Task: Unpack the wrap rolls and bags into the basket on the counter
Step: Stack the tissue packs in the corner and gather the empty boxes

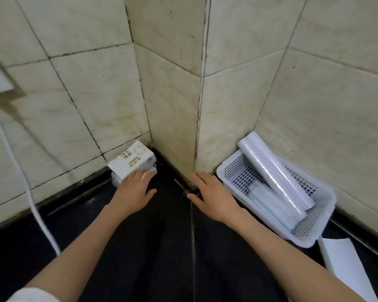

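Note:
A white perforated basket stands on the black counter at the right, against the tiled wall. Two white wrap rolls lie slanted in it, their upper ends sticking out over the rim, and flat bags lie under them. A white carton with green print sits in the left corner on top of another white pack. My left hand lies flat with its fingertips touching the carton's near edge. My right hand hovers open just left of the basket, holding nothing.
A tiled pillar corner juts out between the carton and the basket. A white cable hangs down the left wall onto the black counter. A white flat box lies at the lower right, next to the basket.

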